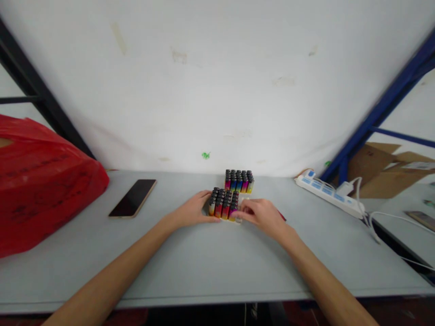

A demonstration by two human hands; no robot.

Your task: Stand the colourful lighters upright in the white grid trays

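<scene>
A block of upright lighters (222, 206) with black tops and colourful bodies stands in a pale tray on the table, tight in rows. My left hand (195, 209) wraps its left side, thumb along the front and fingers toward the back. At the front right corner, my right hand (257, 213) is closed, its fingertips on a purple-pink lighter (233, 212); the curled fingers partly hide the contact. Part of the pale tray (239, 221) shows beneath those fingertips. Just behind stands a second block of lighters (239, 182), untouched by either hand.
A dark-screened phone (133, 198) lies at left, beside a big red plastic bag (47, 181). On the right are a white power strip (329, 194) with cables and a cardboard box (370, 170). A thin red object (282, 215) pokes out behind my right hand.
</scene>
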